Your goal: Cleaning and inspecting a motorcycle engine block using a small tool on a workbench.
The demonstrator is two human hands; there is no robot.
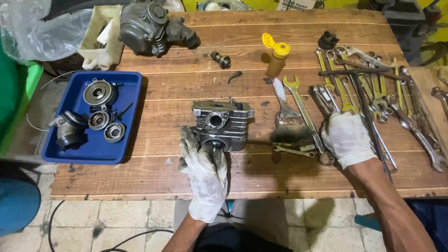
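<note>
A grey metal cylinder head (223,122) sits in the middle of the wooden table (154,177). My left hand (203,172), in a dirty white glove, rests on its near side, fingers touching a round port. Over to the right, my right hand (346,138), also gloved, lies on a row of wrenches (373,88); its fingers are hidden, so what it grips is unclear. A paintbrush (285,116) and a long open-end spanner (303,112) lie between the two hands.
A blue tray (128,112) at the left holds several round engine parts. A large engine casing (149,25) stands at the back left. A small bottle (276,58) with a yellow flip cap stands behind the brush. Tiled floor lies below the table's front edge.
</note>
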